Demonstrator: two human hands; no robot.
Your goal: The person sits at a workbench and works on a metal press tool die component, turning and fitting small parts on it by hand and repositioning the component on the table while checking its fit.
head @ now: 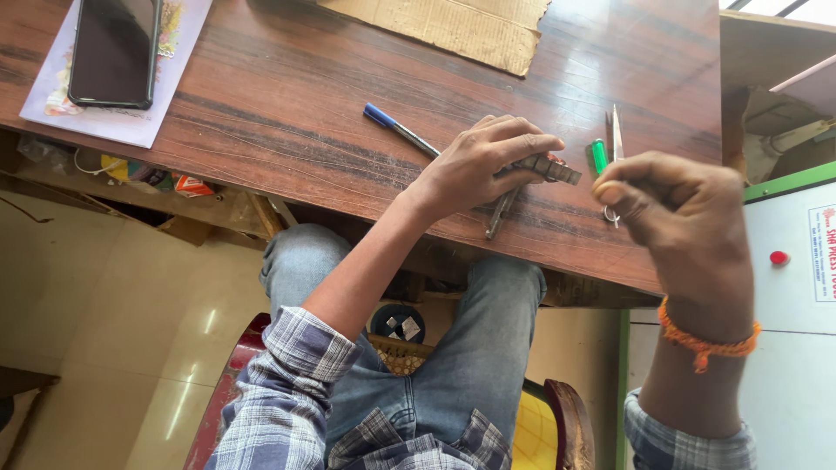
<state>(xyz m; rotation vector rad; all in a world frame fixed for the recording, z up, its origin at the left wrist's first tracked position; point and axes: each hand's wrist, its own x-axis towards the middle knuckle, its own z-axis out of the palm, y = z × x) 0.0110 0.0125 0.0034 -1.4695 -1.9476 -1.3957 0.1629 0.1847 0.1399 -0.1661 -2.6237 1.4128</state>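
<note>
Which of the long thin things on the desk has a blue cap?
The pen, lying slanted beside the left hand. The marker by the right hand is green, and the tweezers are bare metal.

- My left hand lay palm down, forearm stretched forward, fingers curled and pinching shut.
- My right hand hung raised and slightly blurred, fingers folded in, thumb pressed against forefinger, wrist bent back toward me.
</note>
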